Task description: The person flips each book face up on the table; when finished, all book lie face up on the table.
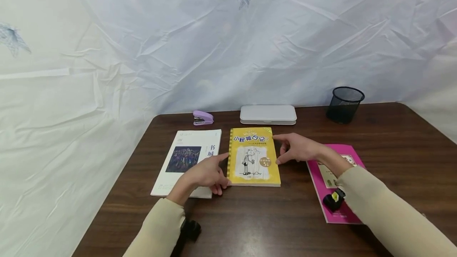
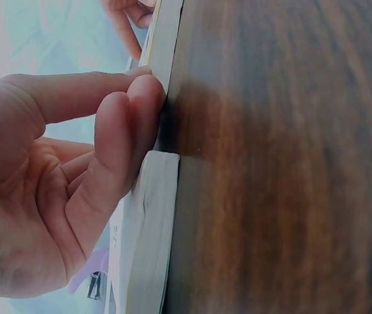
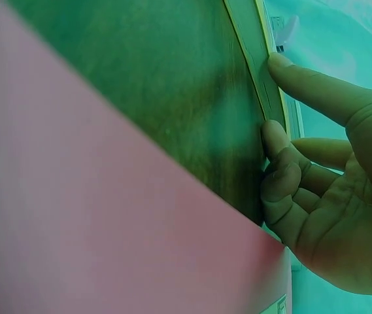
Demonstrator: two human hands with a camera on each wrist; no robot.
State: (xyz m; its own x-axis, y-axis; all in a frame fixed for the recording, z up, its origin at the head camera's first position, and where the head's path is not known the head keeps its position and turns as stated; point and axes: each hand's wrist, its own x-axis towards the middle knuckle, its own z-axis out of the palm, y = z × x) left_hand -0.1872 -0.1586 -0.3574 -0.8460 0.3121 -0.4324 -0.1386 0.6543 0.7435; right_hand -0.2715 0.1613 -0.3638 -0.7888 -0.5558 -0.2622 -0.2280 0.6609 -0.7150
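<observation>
A yellow comic-style book with a cartoon figure on its cover lies flat on the dark wooden table. At its left edge my left hand touches with extended index finger and thumb. The right hand does the same at the book's right edge, its index finger and thumb spread apart. Below the left hand is a white book with a dark picture, partly covered by that hand. A pink book lies under the right forearm. In the right wrist view, fingertips rest against the yellow book's page edge.
Along the back of the table stand a purple stapler, a pale flat case and a black mesh pen holder. A white printed cloth hangs behind the table and down its left side.
</observation>
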